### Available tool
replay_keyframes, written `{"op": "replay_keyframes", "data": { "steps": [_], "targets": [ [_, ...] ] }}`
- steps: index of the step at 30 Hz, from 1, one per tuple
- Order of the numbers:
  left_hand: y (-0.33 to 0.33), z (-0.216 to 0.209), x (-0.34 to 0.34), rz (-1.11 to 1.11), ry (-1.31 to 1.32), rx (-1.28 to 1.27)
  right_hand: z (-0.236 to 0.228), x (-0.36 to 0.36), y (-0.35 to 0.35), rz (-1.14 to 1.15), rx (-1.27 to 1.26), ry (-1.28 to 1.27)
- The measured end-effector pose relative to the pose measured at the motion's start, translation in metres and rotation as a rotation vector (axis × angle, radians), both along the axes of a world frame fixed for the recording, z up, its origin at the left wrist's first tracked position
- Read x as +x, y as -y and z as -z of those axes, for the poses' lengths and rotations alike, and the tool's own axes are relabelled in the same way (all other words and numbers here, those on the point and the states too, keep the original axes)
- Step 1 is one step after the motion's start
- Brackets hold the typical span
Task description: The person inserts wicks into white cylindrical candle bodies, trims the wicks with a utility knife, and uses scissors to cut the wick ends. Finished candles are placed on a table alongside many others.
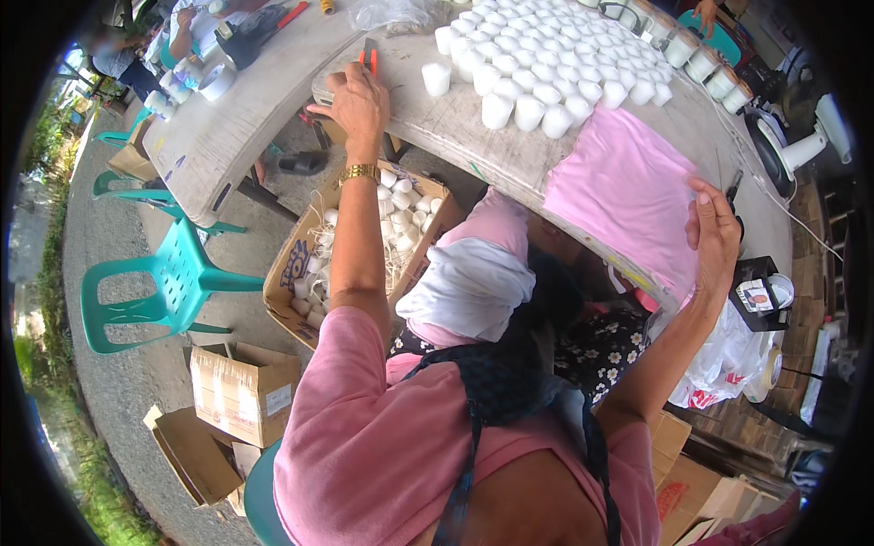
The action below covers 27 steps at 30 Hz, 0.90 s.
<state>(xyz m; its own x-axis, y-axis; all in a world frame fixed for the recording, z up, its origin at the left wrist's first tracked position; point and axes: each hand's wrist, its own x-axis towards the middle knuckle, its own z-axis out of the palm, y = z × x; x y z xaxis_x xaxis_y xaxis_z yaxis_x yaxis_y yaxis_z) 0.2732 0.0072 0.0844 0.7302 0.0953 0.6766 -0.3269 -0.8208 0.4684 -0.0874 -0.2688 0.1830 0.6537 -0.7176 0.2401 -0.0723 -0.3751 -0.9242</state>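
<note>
My left hand (353, 105) is over the front edge of the table, its thumb stretched out to the side. Its fingers reach the orange handles of a small cutting tool (369, 59) that lies on the tabletop; whether they touch it is hard to see. On the right, my right hand (715, 232) is beside the edge of a pink cloth (624, 187), fingers loosely extended. That cloth lies flat and hangs over the table's front edge. Beyond it, many white cup-shaped pieces (537, 68) stand in close rows, and a single white piece (436, 79) stands apart.
A cardboard box (423, 264) of white pieces sits below the table, left of a white cloth (469, 287) on my lap. Green plastic chairs (168, 278) and cartons (241, 391) stand at left. Another table (214, 136) adjoins; a white fan-like device (806, 146) stands right.
</note>
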Motion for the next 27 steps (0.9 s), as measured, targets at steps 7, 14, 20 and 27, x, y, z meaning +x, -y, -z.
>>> {"op": "replay_keyframes", "data": {
  "steps": [7, 14, 20, 27],
  "targets": [
    [0.025, -0.033, -0.098, 0.462, 0.081, -0.296, -0.004, 0.019, -0.004, 0.060, 0.014, 0.190],
    [0.092, -0.042, -0.233, 1.442, -0.202, -0.455, -0.016, 0.045, -0.035, -0.436, 0.551, 0.682],
    [0.073, -0.043, -0.234, 1.676, -0.827, -0.620, -0.017, 0.041, -0.029, -0.806, 0.777, 0.832],
    [0.054, -0.033, -0.095, 0.397, 0.258, -0.352, -0.005, 0.025, -0.024, -0.680, 0.703, 0.730]
  ]
}}
